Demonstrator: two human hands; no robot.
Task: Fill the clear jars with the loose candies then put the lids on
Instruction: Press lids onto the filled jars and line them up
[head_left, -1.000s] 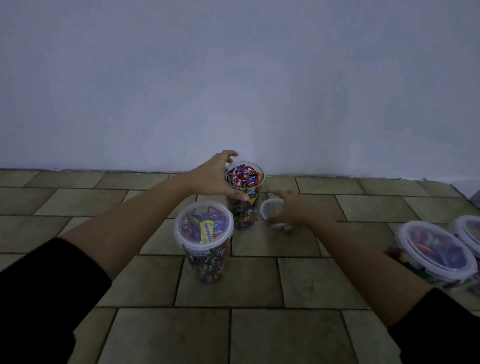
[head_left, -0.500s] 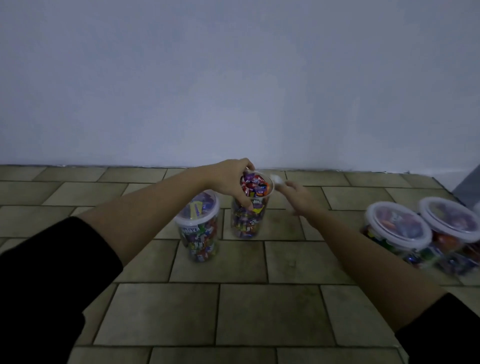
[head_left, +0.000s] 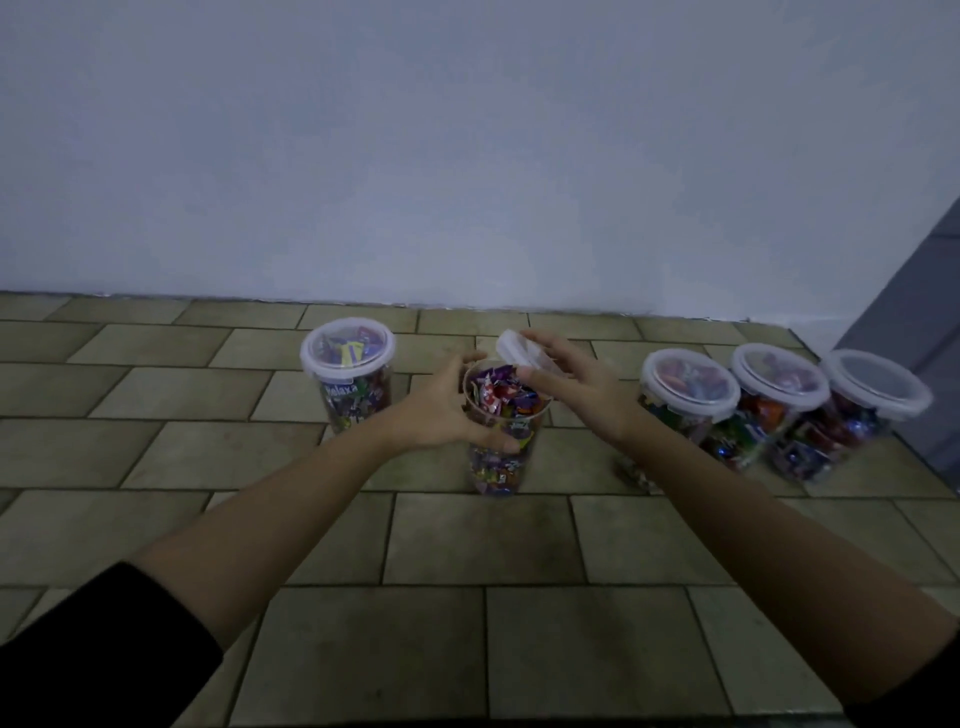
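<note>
On the tiled floor (head_left: 467, 545), three lidded jars (head_left: 779, 387) stand in a row on your right, a fourth lidded jar (head_left: 349, 374) on your left. Between them your left hand (head_left: 439, 410) wraps round the full open jar (head_left: 501, 457); your right hand (head_left: 582, 387) pinches a tilted lid (head_left: 519, 351) just above its rim.

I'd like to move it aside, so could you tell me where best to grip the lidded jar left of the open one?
Probably round the clear wall of the lidded jar, just below its lid, coming from its left: it's upright, the wider lid rim resists slipping, and the left hand and open jar crowd its right.
</note>
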